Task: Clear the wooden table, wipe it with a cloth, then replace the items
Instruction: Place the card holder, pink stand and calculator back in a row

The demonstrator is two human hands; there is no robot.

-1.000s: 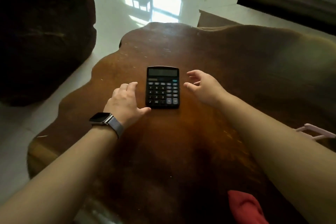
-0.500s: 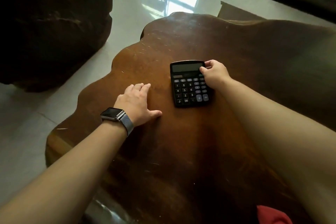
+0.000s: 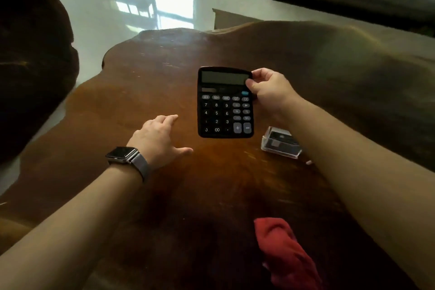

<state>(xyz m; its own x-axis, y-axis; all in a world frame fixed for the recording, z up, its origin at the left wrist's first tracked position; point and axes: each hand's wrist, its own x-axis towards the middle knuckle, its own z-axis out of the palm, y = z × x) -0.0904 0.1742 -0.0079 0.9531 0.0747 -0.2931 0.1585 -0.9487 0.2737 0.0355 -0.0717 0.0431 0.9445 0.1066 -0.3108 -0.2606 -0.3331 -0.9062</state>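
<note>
R hand [image 3: 270,92] pinched shut, thumb fwd, forearm stretched out. L hand [image 3: 157,139] palm down, fingers spread, grip empty, arm extended.

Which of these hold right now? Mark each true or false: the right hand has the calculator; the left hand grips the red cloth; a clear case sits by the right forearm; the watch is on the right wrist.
1. The right hand holds the calculator. True: fingers pinch its upper right corner.
2. The left hand grips the red cloth. False: the hand is open over the table; the cloth lies nearer, untouched.
3. A clear case sits by the right forearm. True.
4. The watch is on the right wrist. False: left wrist.
</note>
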